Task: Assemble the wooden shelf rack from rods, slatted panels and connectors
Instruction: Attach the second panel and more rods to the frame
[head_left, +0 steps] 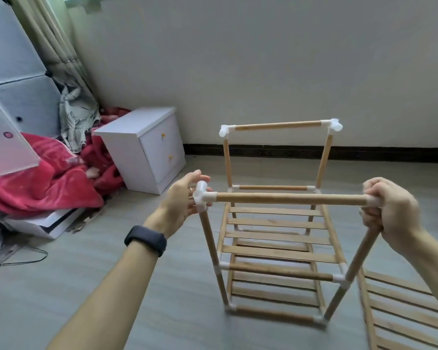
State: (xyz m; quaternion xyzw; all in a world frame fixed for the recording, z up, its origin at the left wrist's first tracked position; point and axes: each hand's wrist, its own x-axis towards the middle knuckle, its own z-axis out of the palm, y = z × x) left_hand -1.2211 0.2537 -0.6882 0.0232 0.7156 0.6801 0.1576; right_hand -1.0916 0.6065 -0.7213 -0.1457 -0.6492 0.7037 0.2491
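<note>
A partly built wooden shelf rack (pixel 276 248) stands on the floor, with two slatted panels fitted low down and rods joined by white plastic connectors. The near top rod (pixel 288 199) runs between my hands. My left hand (pixel 182 200) is at the white corner connector (pixel 202 197) on the rod's left end, fingers loosely round it. My right hand (pixel 387 210) grips the rod's right end and hides the connector there. The far top rod (pixel 278 125) sits between two white connectors. A loose slatted panel (pixel 402 306) lies on the floor at the right.
A white two-drawer nightstand (pixel 147 147) stands to the left of the rack. Red blankets (pixel 48 180) and a patterned cloth are piled beside a translucent cube cabinet (pixel 18 72) at far left. The wall with a dark baseboard (pixel 263 150) is behind the rack.
</note>
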